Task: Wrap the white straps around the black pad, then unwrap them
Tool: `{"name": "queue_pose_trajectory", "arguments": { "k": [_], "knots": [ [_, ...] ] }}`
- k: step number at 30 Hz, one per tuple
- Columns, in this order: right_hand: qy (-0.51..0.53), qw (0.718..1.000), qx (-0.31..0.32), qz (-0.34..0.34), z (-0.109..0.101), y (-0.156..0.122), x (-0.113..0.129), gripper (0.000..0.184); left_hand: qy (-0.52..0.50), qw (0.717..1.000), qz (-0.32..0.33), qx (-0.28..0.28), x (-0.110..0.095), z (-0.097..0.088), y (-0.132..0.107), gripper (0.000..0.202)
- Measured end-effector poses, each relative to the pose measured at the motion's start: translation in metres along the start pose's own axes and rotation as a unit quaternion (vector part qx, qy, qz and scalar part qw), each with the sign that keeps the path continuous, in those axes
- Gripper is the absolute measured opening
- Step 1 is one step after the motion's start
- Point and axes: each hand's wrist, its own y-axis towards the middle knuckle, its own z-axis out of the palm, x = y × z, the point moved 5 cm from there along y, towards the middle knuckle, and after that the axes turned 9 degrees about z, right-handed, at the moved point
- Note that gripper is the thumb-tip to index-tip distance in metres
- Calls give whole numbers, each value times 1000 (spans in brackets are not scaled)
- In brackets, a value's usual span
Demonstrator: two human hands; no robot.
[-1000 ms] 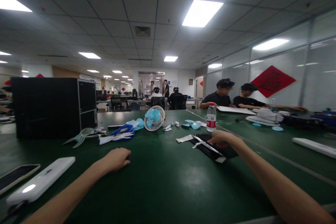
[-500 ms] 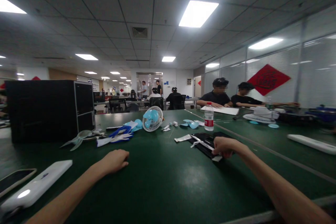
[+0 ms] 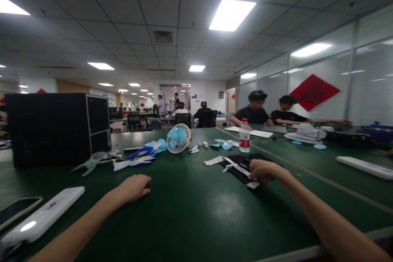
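My left hand [image 3: 135, 188] rests on the green tabletop [image 3: 184, 221] with its fingers curled in, and nothing shows in it. Over on the right, my right hand [image 3: 262, 170] is closed at the near edge of a flat, glossy black item [image 3: 236, 164], perhaps a pouch or sheet. A thin white strip [image 3: 235, 163] runs across this item up to my fingertips; whether they grip the strip or the black material is hidden. A small white piece [image 3: 253, 184] sticks out below those fingers. Beyond the black item stands a water bottle [image 3: 244, 136] with a red cap.
Several things lie ahead: a small fan [image 3: 178, 138], blue-and-white gloves [image 3: 135, 159], light-blue fan blades [image 3: 221, 144]. A black computer case [image 3: 49, 129] stands left, near a white device [image 3: 46, 215] and a phone [image 3: 18, 211]. Two people [image 3: 257, 108] sit across the table.
My hands have stayed almost still. Across the table, a person's white board has shifted left, and a grey sheet now shows beside it. Two standing people in the background have moved left.
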Motion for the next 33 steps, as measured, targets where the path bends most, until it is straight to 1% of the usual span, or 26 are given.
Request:
{"name": "queue_pose_trajectory", "arguments": {
  "k": [4, 8, 11, 15, 20, 22, 27, 30, 33],
  "knots": [
    [3, 1000, -3, -5, -1, 2, -1, 15, -10, 1000, -9, 6, -4, -3, -3, 24],
    [6, 1000, -15, -18, -1, 6, -1, 17, 1, 1000, -3, 2, -3, -3, -3, 24],
    [-12, 1000, -23, -11, 0, 9, -1, 22, -3, 1000, -2, 3, -1, -1, -2, 25],
    [-37, 999, -29, -7, 0, 11, -1, 23, 0, 1000, 0, 8, -1, 0, -1, 26],
    [0, 999, -53, -13, -4, 7, -1, 29, 5, 1000, -5, 6, -1, -1, -2, 25],
    [5, 998, -57, -21, -5, 5, 1, 26, -1, 1000, -2, 5, -3, -2, -2, 25],
    [26, 993, -85, -76, -12, 5, 7, 15, -1, 1000, -14, 11, -10, -7, -6, 25],
    [56, 985, -118, -115, -23, 9, 8, 15, -6, 1000, -19, 13, -11, -8, -7, 25],
    [65, 970, -161, -170, -35, 7, 10, 14, -14, 1000, -16, 13, -8, -5, -6, 26]
  ]
}}
